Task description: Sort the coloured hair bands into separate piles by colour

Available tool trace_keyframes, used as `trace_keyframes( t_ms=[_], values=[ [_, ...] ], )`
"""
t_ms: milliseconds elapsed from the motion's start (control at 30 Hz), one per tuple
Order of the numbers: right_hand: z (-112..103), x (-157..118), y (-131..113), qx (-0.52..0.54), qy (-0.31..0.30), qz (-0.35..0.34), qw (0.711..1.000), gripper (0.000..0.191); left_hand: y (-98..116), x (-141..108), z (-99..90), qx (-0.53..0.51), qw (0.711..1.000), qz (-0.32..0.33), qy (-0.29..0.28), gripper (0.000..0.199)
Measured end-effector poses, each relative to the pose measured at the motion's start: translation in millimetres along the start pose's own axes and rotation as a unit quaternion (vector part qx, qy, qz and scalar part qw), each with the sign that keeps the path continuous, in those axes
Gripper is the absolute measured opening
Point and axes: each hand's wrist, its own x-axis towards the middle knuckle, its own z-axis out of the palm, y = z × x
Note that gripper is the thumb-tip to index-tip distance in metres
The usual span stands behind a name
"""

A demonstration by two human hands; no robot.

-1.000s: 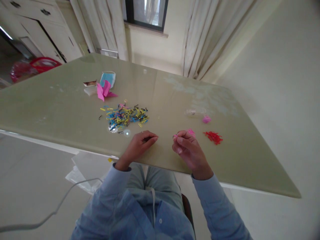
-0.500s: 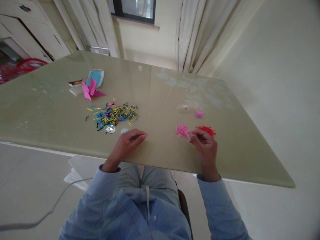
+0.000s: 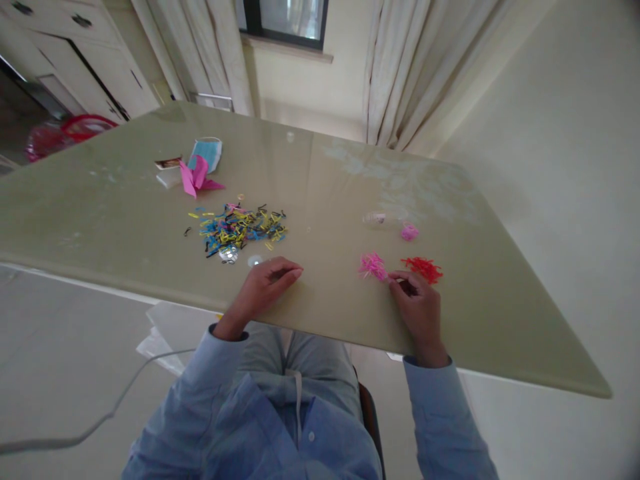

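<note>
Clear container (image 3: 381,218) lies beyond pink pile (image 3: 373,266); right fingers (image 3: 403,275) together at its edge, left fingers (image 3: 289,275) together.

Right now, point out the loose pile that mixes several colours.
The multicoloured pile, mostly yellow, blue and black, beyond the left hand. The pink pile and red pile, near the right hand, each show one colour.

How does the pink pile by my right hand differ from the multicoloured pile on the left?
The pink pile is one colour; the multicoloured pile mixes yellow, blue, black and some pink. The pink pile is small; the multicoloured pile spreads wider. The pink pile lies by the right hand's fingertips; the multicoloured pile lies nearer the left hand. Both are heaps of small pieces on the table.
</note>
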Motion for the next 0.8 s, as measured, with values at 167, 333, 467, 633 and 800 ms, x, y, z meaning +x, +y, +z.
trace_keyframes(
  t_ms=[167, 333, 467, 633, 800],
  values=[
    [3, 2, -2, 0.002, 0.003, -0.002, 1.000, 0.022, 1, 0, 0.5, 0.000, 1.000, 0.005, -0.005, 0.024],
    [4, 4, -2, -0.005, -0.003, -0.005, 1.000, 0.025, 1, -1, 0.3, 0.003, 1.000, 0.003, -0.010, 0.023],
    [3, 1, 1, -0.004, -0.002, -0.014, 1.000, 0.024, 1, -1, 1.2, 0.000, 1.000, 0.012, -0.012, 0.024],
    [1, -4, 5, -0.006, 0.007, -0.014, 1.000, 0.024, -1, -3, -9.6, 0.034, 0.999, 0.015, 0.022, 0.027],
    [0, -5, 6, -0.005, -0.001, -0.008, 1.000, 0.027, -13, -2, -55.8, 0.121, 0.983, -0.029, 0.133, 0.031]
  ],
)
